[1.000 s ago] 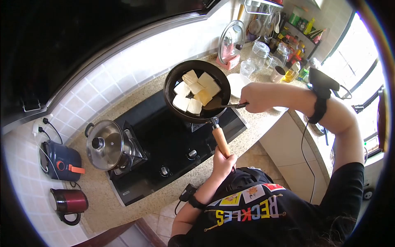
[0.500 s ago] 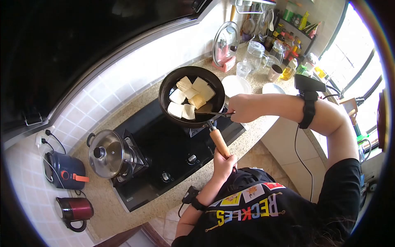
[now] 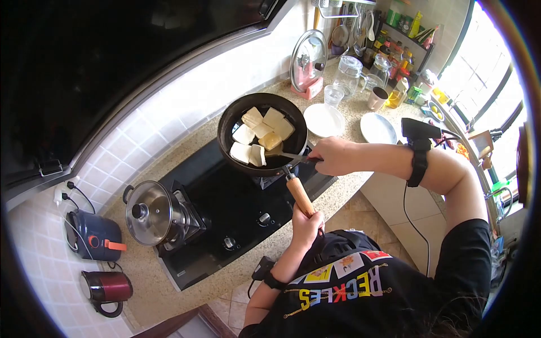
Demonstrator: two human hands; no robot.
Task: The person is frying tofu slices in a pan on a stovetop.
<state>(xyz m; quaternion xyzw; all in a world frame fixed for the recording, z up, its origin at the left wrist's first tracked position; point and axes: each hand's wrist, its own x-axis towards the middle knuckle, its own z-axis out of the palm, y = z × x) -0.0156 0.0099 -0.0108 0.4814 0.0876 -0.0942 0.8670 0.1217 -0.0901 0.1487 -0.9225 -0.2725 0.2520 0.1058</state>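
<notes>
While the left hand [image 3: 307,228] is clenched around the wooden handle [image 3: 300,196] of the pan [image 3: 259,100], the right hand [image 3: 332,155] grips the spatula [image 3: 293,156], fingers wrapped about its dark end. Seen from the head camera, the pan sits over the right part of the black stove [image 3: 220,197]; whether it rests fully on the burner is hard to tell. Within it lie the pale slices [image 3: 252,117], packed close together, some touching or overlapping. One golden slice [image 3: 270,140] stands out among them — the spatula's blade is just beside it, inside the pan near the handle. Another slice, at the lower edge of the group, looks curled or tilted.

On the stove's left side stands a pot [image 3: 179,213] with its glass lid [image 3: 147,224] on. Farther left are a blue appliance [image 3: 93,225] and a red kettle [image 3: 114,285]. Just right of the pan lies a white plate [image 3: 324,120], with a second plate [image 3: 378,128] beyond it. Behind these, a clear cup [image 3: 333,96], a jug [image 3: 346,76] and an oil bottle [image 3: 398,94] share the counter — near them, a round lid [image 3: 307,50] stands upright in a pink holder [image 3: 313,88].
</notes>
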